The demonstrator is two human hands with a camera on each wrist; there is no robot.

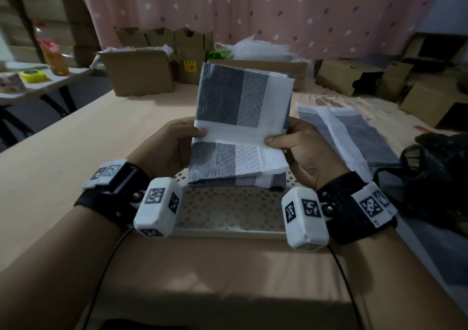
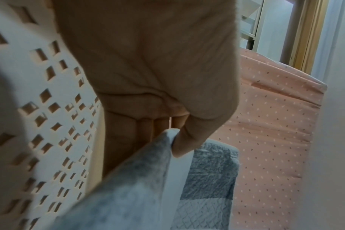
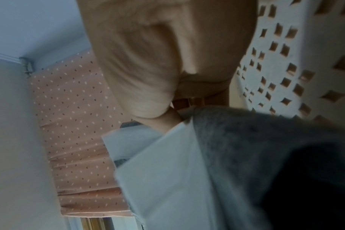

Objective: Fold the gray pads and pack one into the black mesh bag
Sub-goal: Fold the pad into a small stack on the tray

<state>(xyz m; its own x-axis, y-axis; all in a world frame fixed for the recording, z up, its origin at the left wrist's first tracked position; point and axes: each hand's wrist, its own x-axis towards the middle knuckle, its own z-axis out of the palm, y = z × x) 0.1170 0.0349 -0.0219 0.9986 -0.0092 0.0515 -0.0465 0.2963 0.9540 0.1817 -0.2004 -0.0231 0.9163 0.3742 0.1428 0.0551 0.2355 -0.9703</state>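
Note:
I hold a gray pad with white borders (image 1: 238,117) up over the table, bent at its middle so the top half stands and the bottom half hangs toward me. My left hand (image 1: 174,142) pinches its left edge at the bend, thumb on the front. My right hand (image 1: 301,147) pinches the right edge the same way. The left wrist view shows the thumb pressing the pad (image 2: 148,179); in the right wrist view the thumb lies on the white border of the pad (image 3: 167,171). A second gray pad (image 1: 354,137) lies flat at the right. The black mesh bag (image 1: 435,175) sits crumpled at the far right.
A white perforated tray (image 1: 228,208) lies on the table under the held pad. Cardboard boxes (image 1: 141,74) line the far edge, more at the right back. A pink dotted curtain hangs behind. A side table with small items stands at the left.

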